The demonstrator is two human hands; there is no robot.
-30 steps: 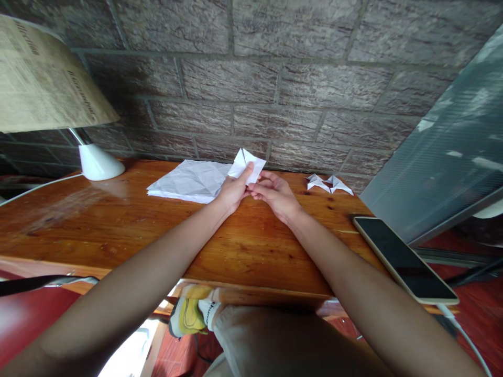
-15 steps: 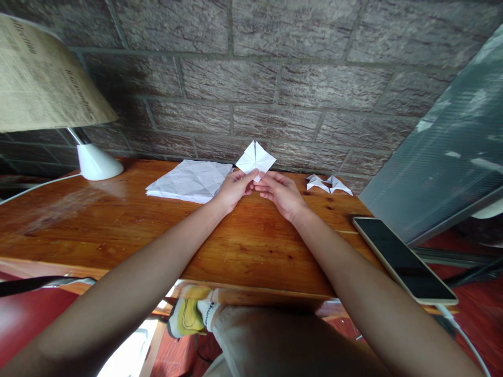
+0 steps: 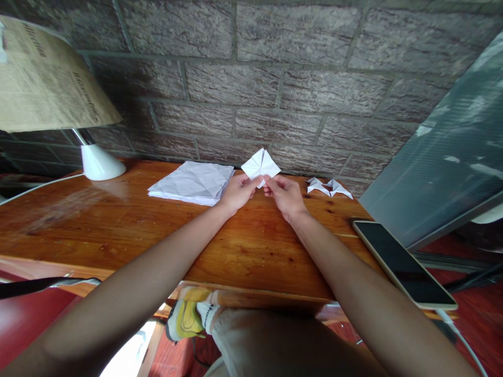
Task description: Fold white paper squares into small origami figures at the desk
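Note:
A small piece of folded white paper, diamond-shaped with creases and a slit down from its top corner, is held up above the far part of the wooden table. My left hand pinches its lower left edge between thumb and fingers. On the lower right, my right hand pinches the same paper close to the bottom corner. The thumbs lie near each other on the front face, and the fingers behind the paper are partly hidden. Left of my left hand lies a stack of creased white paper sheets.
Two small folded paper pieces sit right of my right hand. A phone with a cable rests at the table's right end. A lamp stands at the left. Behind rises a brick wall.
The folded paper and both hands have shifted slightly right and down in view. My right fingers have drawn in, and the paper's top slit looks wider.

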